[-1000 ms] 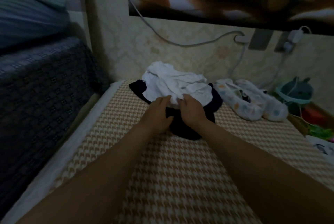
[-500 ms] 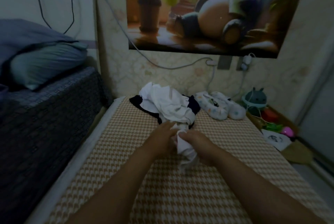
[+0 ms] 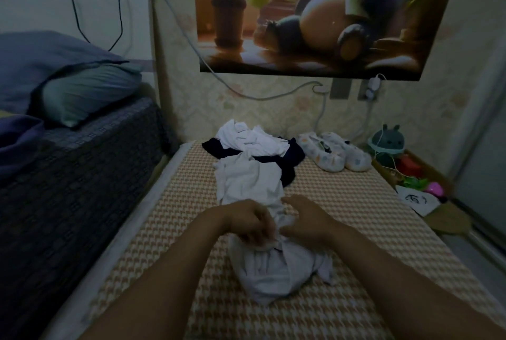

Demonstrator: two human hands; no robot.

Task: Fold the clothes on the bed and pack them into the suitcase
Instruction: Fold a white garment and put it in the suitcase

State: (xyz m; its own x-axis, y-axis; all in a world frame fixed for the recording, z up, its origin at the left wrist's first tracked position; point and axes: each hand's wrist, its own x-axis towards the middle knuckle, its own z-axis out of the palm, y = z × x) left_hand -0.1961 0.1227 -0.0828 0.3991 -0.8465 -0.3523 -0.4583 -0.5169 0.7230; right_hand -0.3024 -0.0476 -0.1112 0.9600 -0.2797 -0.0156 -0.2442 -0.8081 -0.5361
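Folding is judged barely begun: a crumpled white cloth garment (image 3: 273, 271) is bunched mid-bed on the beige houndstooth-covered bed (image 3: 369, 216), unfolded. Left hand (image 3: 246, 221) fingers are curled and clamped on the cloth. Right hand (image 3: 304, 219) fingers are laid loosely apart on it; a grip cannot be told. A heap of white and dark clothes (image 3: 254, 145) is left at the far edge. No suitcase is seen, so packing is judged untouched.

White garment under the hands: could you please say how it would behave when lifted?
Probably floppy: the white garment lies bunched and creased where the left hand pinches it. Likely light, as it looks thin. It may trail, since it stretches back towards the pile.
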